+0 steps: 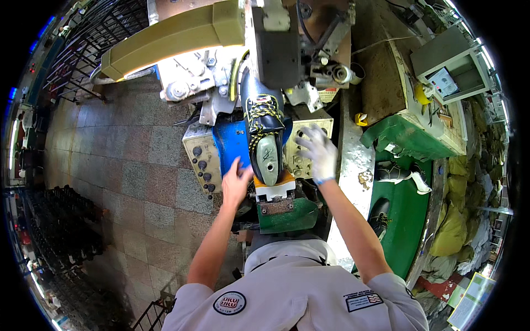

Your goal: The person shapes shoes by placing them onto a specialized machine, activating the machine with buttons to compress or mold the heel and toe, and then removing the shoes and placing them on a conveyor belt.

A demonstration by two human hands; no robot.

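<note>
Beside the shoe (265, 122), left hand (236, 183) and gloved right hand (321, 152) spread, each grip unclosed.

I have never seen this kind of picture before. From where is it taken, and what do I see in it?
It is one picture, from a wide camera worn on the head and looking down, so straight edges bend. Ahead is a machine. A black shoe points into it, with a grey form inside. The bare left hand is beside the heel; I cannot tell if it touches. The gloved right hand is open and appears to hold nothing. More shoes lie on the green surface at right.
</note>
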